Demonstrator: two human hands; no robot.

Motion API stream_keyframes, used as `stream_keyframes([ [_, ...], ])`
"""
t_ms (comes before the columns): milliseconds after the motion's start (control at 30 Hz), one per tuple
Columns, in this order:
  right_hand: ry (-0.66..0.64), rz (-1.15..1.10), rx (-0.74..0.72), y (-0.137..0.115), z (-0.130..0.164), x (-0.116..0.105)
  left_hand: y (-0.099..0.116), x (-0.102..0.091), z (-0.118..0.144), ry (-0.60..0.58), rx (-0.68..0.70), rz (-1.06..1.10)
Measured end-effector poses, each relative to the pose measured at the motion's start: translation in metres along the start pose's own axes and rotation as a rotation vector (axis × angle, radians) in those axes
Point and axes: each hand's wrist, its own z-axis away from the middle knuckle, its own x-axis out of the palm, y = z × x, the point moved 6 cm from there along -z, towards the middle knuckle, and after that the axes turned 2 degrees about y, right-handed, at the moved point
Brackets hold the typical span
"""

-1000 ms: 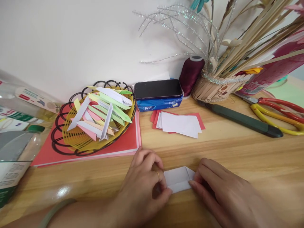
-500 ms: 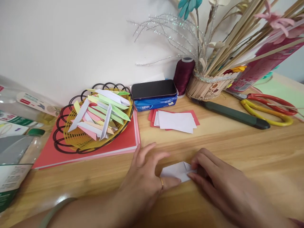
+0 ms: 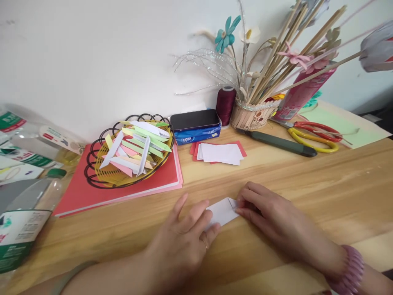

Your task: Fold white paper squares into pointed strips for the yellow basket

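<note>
One small white folded paper [image 3: 223, 210], corner creased

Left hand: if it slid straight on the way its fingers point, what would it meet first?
The left hand points up and right across the folded white paper it presses; beyond that, probably the stack of red and white cards, though depth is unclear.

Bright, even daylight, soft shadows under the hands, wide-angle bending at the edges, slight blur throughout.

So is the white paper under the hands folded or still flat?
Folded. The white paper shows a turned-in corner flap by the right hand; the left hand presses its other end onto the table.
</note>
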Motion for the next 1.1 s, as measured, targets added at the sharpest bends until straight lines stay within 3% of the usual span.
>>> stream_keyframes([
  [533,0.055,-0.074,-0.001,-0.003,0.002,0.000,0.013,-0.009,0.005,-0.082,0.218,-0.074],
  [867,0.144,0.062,0.054,0.002,0.005,0.001,0.010,-0.015,0.006,-0.166,0.192,-0.094],
  [1100,0.217,0.197,-0.074,-0.014,0.021,-0.002,0.012,-0.014,0.005,-0.254,0.154,-0.043],
])
